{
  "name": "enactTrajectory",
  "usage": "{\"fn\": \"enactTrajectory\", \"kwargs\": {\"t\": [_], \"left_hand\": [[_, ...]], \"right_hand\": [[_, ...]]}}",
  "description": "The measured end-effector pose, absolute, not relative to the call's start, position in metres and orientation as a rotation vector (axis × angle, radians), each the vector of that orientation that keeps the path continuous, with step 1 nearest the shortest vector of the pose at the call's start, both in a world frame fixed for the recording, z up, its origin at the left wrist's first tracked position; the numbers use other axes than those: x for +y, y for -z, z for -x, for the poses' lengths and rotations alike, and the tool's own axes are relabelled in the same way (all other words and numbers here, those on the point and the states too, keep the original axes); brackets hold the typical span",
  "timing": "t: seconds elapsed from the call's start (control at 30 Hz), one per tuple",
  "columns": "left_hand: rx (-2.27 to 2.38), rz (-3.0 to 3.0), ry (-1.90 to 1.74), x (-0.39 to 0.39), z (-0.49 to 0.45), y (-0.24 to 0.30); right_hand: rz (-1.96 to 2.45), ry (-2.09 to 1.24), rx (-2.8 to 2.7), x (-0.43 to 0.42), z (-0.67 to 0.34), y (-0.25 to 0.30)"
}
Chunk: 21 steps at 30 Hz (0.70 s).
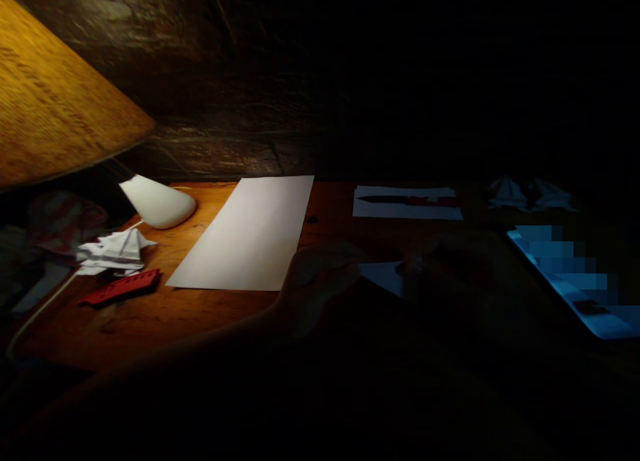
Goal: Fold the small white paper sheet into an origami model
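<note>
Left hand [323, 271], small paper [384, 274] at its right

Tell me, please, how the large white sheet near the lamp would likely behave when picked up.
The large white sheet looks thin as paper, so it is probably light and apt to sag when lifted by one corner. Lying flat on the wooden table, it may slide if pushed.

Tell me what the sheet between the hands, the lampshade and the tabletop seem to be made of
Sheet: probably paper, matte; it looks thin and straight-edged, though dimly lit. Lampshade: perhaps fabric or textured paper, matte; a speckled grain shows in its glow. Tabletop: apparently wood, perhaps slightly glossy; warm brown with streaks.
</note>
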State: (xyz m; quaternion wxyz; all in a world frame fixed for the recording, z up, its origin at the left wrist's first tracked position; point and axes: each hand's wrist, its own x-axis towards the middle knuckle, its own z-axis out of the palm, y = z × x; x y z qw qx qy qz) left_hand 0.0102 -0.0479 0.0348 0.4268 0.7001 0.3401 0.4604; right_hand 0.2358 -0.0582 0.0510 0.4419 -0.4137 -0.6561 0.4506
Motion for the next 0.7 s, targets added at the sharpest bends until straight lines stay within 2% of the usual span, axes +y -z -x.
{"fn": "enactTrajectory", "kwargs": {"t": [0.23, 0.37, 0.53, 0.7], "left_hand": [[0.882, -1.881, -1.057, -0.041, -0.003, -0.034], [0.854, -1.734, -1.153, -0.04, -0.005, -0.031], [0.8, -1.877, -0.857, -0.047, -0.014, -0.035], [0.868, -1.848, -1.004, -0.047, -0.015, -0.035]], "right_hand": [[1.232, -1.354, -1.219, -0.051, -0.243, -0.056], [1.192, -1.502, -1.335, -0.05, -0.244, -0.055], [1.164, -1.492, -1.579, -0.049, -0.237, -0.044], [1.205, -1.479, -1.574, -0.047, -0.237, -0.039]]}}
